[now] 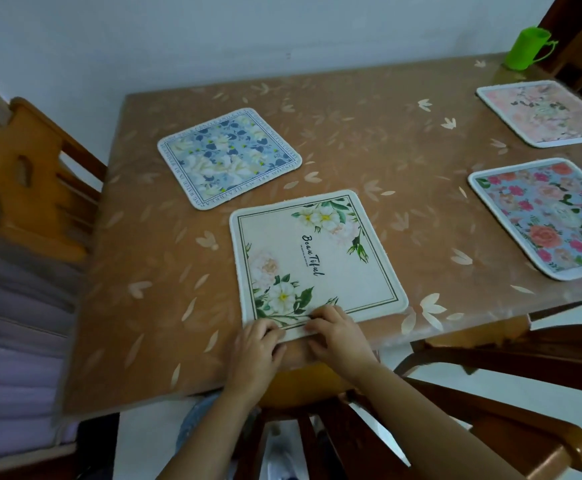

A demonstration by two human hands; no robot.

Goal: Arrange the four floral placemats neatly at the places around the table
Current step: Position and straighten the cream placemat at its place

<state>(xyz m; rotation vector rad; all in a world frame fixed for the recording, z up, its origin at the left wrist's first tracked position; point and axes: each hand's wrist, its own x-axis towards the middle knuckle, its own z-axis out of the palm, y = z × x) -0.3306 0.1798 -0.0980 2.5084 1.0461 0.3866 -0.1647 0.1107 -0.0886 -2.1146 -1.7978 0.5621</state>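
Observation:
Four floral placemats lie on the brown table (369, 143). A cream placemat (320, 258) with white flowers and the word "Beautiful" lies at the near edge. Both hands are at its near edge: my left hand (258, 344) and my right hand (334, 334) have their fingertips curled over the rim, pinching it side by side. A blue-and-white placemat (228, 156) lies behind it to the left. At the right edge lies a blue placemat with pink roses (549, 216), partly cut off by the frame. A pale pink placemat (546, 112) lies at the far right.
A green plastic cup (526, 48) stands at the table's far right corner. A light wooden chair (36, 174) stands at the left side. A dark wooden chair (455, 420) is under my arms at the near side. The white wall runs behind the table.

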